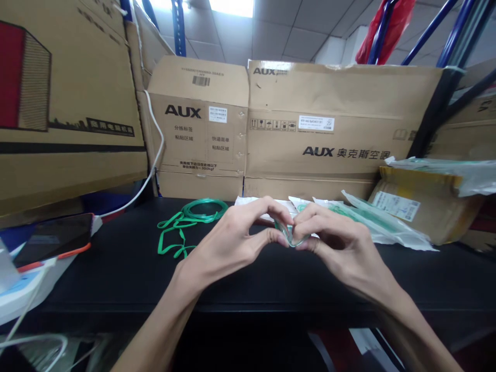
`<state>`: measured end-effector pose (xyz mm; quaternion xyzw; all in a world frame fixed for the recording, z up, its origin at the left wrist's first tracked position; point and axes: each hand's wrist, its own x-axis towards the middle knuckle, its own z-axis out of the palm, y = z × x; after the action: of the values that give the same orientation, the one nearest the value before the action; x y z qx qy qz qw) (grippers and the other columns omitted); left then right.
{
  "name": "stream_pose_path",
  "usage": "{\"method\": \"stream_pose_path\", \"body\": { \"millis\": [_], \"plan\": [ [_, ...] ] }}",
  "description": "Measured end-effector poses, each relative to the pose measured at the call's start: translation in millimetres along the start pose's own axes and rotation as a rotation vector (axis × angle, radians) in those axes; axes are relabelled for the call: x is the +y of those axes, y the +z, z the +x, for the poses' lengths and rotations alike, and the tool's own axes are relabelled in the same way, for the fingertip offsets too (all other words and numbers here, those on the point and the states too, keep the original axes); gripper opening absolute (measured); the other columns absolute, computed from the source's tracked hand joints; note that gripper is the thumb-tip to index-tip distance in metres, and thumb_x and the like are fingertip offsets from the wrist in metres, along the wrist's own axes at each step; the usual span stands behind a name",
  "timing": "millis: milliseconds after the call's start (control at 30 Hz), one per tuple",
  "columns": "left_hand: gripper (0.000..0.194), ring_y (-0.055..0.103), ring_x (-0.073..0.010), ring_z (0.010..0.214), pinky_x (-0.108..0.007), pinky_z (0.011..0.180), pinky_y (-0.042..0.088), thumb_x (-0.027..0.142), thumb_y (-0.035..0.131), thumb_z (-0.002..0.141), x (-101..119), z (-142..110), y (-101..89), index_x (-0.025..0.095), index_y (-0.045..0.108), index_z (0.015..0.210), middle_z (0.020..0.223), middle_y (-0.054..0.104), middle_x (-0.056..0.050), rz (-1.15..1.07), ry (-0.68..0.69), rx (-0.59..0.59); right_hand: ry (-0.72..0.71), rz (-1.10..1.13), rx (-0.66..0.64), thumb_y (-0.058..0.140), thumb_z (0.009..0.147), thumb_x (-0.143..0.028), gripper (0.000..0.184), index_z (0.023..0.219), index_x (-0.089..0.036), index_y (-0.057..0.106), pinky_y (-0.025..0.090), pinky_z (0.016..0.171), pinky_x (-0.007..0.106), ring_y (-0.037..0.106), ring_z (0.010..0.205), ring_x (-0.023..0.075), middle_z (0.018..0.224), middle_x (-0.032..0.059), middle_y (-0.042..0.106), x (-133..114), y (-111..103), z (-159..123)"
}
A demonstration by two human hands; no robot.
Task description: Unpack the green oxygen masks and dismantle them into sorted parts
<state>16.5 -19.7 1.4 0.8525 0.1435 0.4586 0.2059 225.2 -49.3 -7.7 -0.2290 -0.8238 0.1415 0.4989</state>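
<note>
My left hand point(248, 232) and my right hand point(329, 232) meet above the black table. Thumbs and fingers of both pinch a clear, greenish, bent plastic piece point(287, 235), which curves down between them. Most of it is hidden by my fingers, so its kind is not plain. Left of my left hand lies a coil of green tubing point(205, 209), with a flat green strap point(172, 243) beside it. Behind my right hand are several clear and white plastic packets point(380, 222) with green contents.
AUX cardboard boxes point(310, 124) stand along the back of the black table point(248, 289). A smaller taped box point(418, 201) sits at the right. On the left are a dark-screened phone point(58, 240), a white cable point(155, 139) and a white power strip point(39, 289).
</note>
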Motion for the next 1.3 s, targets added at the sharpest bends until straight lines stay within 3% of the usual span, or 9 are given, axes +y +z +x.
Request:
{"method": "stream_pose_path", "body": {
  "millis": [233,400,667,1067,1200,1300],
  "plan": [
    [0.017,0.067,-0.013,0.089,-0.023,0.086,0.057,-0.001,0.069,0.086,0,1,-4.0,0.016,0.069,0.09,0.094,0.066,-0.001,-0.049,0.049,-0.001,-0.038,-0.027,-0.014,0.061,0.092,-0.003,0.022,0.086,-0.023,0.067,0.047,0.079,0.033,0.061,0.084,0.0171,0.086,0.0006,0.067,-3,3,1],
    [0.016,0.067,-0.0147,0.091,-0.025,0.088,0.058,0.002,0.071,0.087,-1,1,-7.2,0.017,0.07,0.092,0.095,0.068,-0.002,-0.095,0.06,-0.018,0.01,-0.002,0.024,0.066,0.092,-0.009,0.02,0.101,-0.027,0.065,0.05,0.078,0.032,0.062,0.085,0.0167,0.094,0.0,0.067,-3,3,-2],
    [0.012,0.07,-0.0193,0.098,-0.029,0.091,0.058,0.011,0.08,0.083,-4,-1,-12.2,0.019,0.074,0.088,0.093,0.073,-0.002,-0.163,-0.019,-0.065,-0.044,0.044,-0.081,0.065,0.094,-0.009,0.016,0.092,-0.025,0.07,0.049,0.077,0.031,0.061,0.086,0.0165,0.091,0.0012,0.069,-1,-3,0],
    [0.007,0.07,-0.0169,0.093,-0.026,0.087,0.056,0.016,0.078,0.085,-7,0,-15.5,0.018,0.074,0.091,0.095,0.074,-0.002,-0.098,-0.146,-0.139,0.247,0.137,-0.113,0.071,0.091,-0.025,0.011,0.081,-0.022,0.071,0.049,0.081,0.031,0.063,0.085,0.0177,0.087,0.0009,0.07,4,-1,4],
    [0.007,0.071,-0.0193,0.095,-0.03,0.09,0.055,0.026,0.074,0.09,-6,1,-10.9,0.019,0.075,0.094,0.099,0.076,-0.002,0.082,-0.167,-0.093,0.333,0.079,-0.021,0.07,0.092,-0.032,0.012,0.085,-0.022,0.071,0.052,0.074,0.03,0.065,0.081,0.0181,0.086,0.0006,0.07,12,3,4],
    [0.015,0.071,-0.0192,0.091,-0.03,0.086,0.054,0.033,0.065,0.098,-5,1,-2.4,0.022,0.074,0.099,0.099,0.077,-0.001,0.226,-0.177,0.008,0.344,0.074,0.137,0.066,0.094,-0.037,0.018,0.106,-0.024,0.07,0.057,0.076,0.032,0.07,0.089,0.0202,0.101,0.0041,0.073,20,12,4]
  ]
}}
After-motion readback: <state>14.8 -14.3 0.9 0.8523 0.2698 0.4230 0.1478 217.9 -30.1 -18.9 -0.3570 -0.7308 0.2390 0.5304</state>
